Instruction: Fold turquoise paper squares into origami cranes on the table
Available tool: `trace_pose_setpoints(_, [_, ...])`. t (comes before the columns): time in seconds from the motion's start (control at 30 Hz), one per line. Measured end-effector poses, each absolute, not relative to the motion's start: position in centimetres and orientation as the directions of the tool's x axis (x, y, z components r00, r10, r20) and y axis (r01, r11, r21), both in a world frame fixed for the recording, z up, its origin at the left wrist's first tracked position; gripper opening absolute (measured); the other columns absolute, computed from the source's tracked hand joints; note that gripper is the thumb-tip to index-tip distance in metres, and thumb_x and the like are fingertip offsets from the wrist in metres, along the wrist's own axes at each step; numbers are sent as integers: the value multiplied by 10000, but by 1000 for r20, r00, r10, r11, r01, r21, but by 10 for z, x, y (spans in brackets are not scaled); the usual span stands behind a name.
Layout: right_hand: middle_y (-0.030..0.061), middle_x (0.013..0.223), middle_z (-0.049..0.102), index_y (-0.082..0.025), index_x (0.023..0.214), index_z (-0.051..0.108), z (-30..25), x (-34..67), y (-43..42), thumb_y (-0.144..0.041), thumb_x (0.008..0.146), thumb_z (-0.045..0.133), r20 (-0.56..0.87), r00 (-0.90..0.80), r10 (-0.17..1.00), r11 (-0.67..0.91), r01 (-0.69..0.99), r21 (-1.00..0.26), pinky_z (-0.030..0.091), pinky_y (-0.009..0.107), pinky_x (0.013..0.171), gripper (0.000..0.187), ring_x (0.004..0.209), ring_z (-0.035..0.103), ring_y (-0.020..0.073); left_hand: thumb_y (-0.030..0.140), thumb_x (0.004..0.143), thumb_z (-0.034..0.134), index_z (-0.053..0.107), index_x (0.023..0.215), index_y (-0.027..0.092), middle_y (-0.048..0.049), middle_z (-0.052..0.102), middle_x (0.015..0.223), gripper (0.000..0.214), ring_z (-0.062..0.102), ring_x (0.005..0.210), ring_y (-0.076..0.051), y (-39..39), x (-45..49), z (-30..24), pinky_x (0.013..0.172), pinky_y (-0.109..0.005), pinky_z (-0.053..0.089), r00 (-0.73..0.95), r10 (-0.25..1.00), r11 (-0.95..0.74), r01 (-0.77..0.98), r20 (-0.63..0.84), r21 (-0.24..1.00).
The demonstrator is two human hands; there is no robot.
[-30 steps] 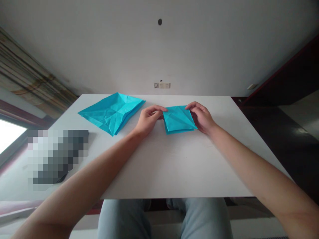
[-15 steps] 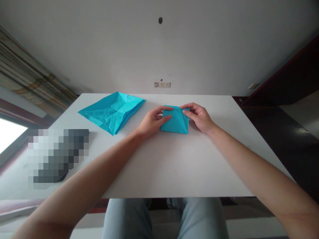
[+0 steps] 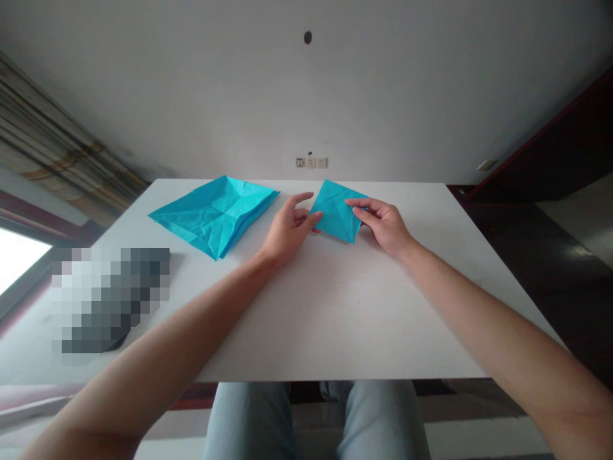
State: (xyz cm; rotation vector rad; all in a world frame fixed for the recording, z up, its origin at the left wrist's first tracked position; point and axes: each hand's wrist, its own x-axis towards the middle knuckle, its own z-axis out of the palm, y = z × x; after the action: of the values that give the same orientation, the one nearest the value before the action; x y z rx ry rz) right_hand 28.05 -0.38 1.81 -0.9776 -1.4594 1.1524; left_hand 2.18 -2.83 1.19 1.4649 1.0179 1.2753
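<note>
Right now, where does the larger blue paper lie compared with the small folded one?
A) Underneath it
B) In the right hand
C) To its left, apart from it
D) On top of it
C: the larger blue paper lies on the table to the left of the small folded paper, with the left hand between them.

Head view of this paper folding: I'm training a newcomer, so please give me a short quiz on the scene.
1. True or false: the right hand touches the small folded blue paper.
2. Which lies farther left in this view, the small folded blue paper or the larger creased blue paper?
3. What does the larger creased blue paper rest on? A) white table B) the person's knees C) the floor

Key: 1 true; 2 larger creased blue paper; 3 A
</note>
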Motion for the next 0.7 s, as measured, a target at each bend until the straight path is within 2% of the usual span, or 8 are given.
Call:
trace_pose_setpoints(0.1, [18,984,830,-324,1175,919,17,281,-3,-621,865,972,209,-171,963,212,-5,-977,621,438,879,432,879,687,228,485,1010,873,722,1311,197,-21,825,840,443,831,812,-202,-24,19,13,817,-328,668,63,953,-301,51,298,952])
trace_pose_setpoints(0.2, [0,954,807,-348,1258,902,16,282,-3,-614,871,978,215,-183,959,216,-14,-976,621,424,872,475,849,667,214,541,1006,874,747,1229,203,-23,829,840,425,825,821,-207,-25,19,16,814,-338,677,48,943,-331,41,329,943])
trace_pose_setpoints(0.33, [-3,984,828,-367,1350,879,16,283,-3,-607,877,974,225,-174,959,233,24,-972,637,432,900,539,843,661,214,554,1013,862,754,1221,217,-32,840,863,410,822,844,-212,-27,21,17,824,-347,683,10,939,-343,38,343,939])
trace_pose_setpoints(0.5, [0,1081,861,-371,1359,881,14,286,-1,-578,879,974,217,-151,964,225,38,-974,639,428,927,531,869,690,209,482,1027,818,752,1300,214,-16,796,846,388,806,820,-204,-26,20,17,834,-344,674,24,943,-333,20,332,943])
trace_pose_setpoints(0.7, [-5,1155,884,-378,1277,907,9,287,1,-537,873,995,172,-200,965,160,-76,-984,647,429,962,442,950,761,215,432,1080,630,814,1364,220,-75,867,1108,400,787,984,-216,-29,19,22,898,-328,648,69,946,-321,50,318,946])
